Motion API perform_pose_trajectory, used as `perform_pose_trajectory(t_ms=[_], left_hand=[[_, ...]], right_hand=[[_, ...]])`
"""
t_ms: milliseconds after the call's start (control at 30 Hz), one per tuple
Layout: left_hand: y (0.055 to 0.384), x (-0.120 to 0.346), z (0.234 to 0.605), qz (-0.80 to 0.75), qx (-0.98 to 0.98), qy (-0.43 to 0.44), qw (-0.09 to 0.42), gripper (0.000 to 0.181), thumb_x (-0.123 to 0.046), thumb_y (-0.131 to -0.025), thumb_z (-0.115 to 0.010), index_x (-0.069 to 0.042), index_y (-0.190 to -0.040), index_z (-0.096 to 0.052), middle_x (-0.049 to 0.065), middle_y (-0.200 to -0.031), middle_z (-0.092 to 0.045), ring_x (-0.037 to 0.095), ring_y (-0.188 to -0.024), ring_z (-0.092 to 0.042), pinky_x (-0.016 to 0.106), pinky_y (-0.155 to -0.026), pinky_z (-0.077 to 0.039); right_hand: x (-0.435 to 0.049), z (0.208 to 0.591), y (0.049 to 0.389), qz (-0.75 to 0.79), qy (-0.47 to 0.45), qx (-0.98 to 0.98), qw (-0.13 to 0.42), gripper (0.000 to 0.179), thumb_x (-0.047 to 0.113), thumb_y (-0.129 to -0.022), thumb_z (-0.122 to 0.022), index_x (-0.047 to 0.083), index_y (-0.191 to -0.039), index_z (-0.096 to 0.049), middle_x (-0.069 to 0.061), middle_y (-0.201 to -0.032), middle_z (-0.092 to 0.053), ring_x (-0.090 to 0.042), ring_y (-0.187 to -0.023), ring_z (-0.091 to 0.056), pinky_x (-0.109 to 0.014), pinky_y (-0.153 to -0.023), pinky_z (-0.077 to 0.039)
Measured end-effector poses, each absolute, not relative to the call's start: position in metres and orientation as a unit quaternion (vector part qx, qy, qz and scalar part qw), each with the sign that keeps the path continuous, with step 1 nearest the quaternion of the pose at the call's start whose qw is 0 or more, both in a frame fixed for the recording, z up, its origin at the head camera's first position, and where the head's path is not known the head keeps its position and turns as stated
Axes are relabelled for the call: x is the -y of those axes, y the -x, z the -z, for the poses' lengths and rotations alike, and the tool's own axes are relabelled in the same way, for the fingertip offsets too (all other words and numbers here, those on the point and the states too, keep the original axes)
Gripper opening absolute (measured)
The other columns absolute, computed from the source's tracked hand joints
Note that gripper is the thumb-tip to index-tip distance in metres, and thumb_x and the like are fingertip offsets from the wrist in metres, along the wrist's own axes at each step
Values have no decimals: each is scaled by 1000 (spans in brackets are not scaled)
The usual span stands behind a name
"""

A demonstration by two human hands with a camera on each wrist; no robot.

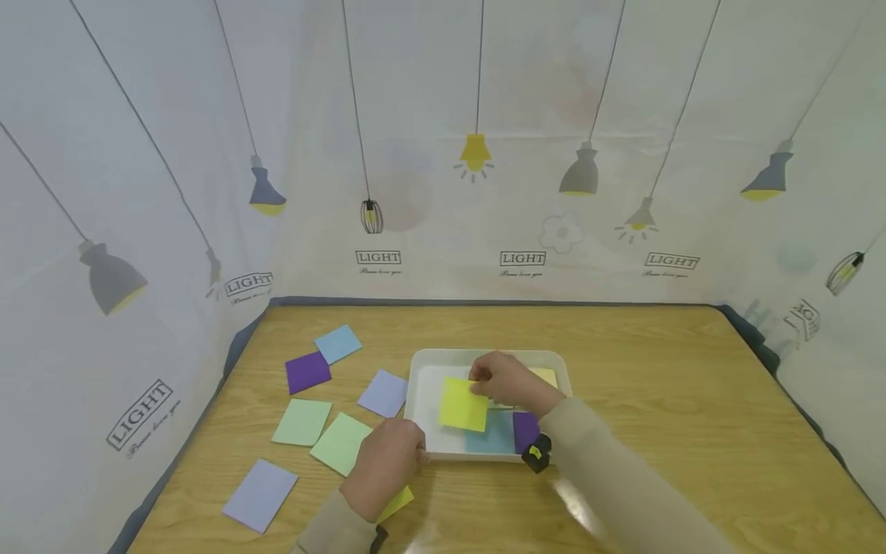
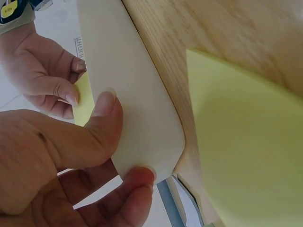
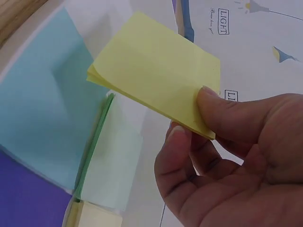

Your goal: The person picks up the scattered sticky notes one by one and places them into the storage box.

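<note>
My right hand (image 1: 512, 381) pinches a bright yellow sticky note pad (image 3: 151, 66) by one corner between thumb and fingers, above the white tray (image 1: 415, 377). At the tray's near left corner, my left hand (image 1: 388, 462) grips the wall, thumb on the outer side (image 2: 137, 109). Inside the tray lie a light blue pad (image 1: 490, 432), a purple pad (image 1: 524, 431) and a pale yellow pad (image 1: 544, 376). A pale green pad (image 3: 111, 161) shows there in the right wrist view. Another yellow pad (image 2: 246, 142) is on the table by my left hand, partly hidden in the head view.
Left of the tray, loose pads are spread on the wooden table: light blue (image 1: 338, 344), purple (image 1: 308, 372), two lavender (image 1: 384, 393) and two pale green (image 1: 302, 422). Printed cloth (image 1: 443, 231) with lamp pictures surrounds the table's back and sides.
</note>
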State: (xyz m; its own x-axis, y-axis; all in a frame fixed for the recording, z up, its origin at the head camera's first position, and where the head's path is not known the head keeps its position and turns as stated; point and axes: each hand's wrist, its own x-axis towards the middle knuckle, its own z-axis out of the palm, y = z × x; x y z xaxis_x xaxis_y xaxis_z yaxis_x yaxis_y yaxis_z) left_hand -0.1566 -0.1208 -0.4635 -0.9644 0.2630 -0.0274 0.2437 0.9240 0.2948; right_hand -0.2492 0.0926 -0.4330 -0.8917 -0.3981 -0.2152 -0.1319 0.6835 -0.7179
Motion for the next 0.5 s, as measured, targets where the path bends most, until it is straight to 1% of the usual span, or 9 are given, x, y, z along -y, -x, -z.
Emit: perform_pose_trajectory(t_ms=[233,400,500], left_hand=[[157,120,465,-142,-981,-130,35,16,-20,-78,-85,-17,-68,-72,-7,-72,-65,8,-67,-53,29,-59,-51],[157,121,465,-147,-980,-133,31,13,-19,-77,-85,-16,-70,-75,-7,-73,-68,8,-67,-55,29,-59,-53],[157,122,465,-151,-979,-136,28,11,-19,-77,-85,-16,-71,-76,-6,-74,-70,9,-68,-58,30,-60,-54]], right_hand=[[-73,439,247,365,133,-897,211,7,9,-94,-69,7,-88,-68,-2,-87,-65,-15,-78,-58,-26,-65,-53],[-62,442,246,369,129,-892,225,7,8,-94,-70,8,-87,-68,-2,-87,-64,-14,-77,-56,-25,-64,-52],[-58,443,246,367,124,-891,236,7,9,-94,-70,9,-87,-68,-3,-91,-65,-15,-77,-57,-26,-63,-51]])
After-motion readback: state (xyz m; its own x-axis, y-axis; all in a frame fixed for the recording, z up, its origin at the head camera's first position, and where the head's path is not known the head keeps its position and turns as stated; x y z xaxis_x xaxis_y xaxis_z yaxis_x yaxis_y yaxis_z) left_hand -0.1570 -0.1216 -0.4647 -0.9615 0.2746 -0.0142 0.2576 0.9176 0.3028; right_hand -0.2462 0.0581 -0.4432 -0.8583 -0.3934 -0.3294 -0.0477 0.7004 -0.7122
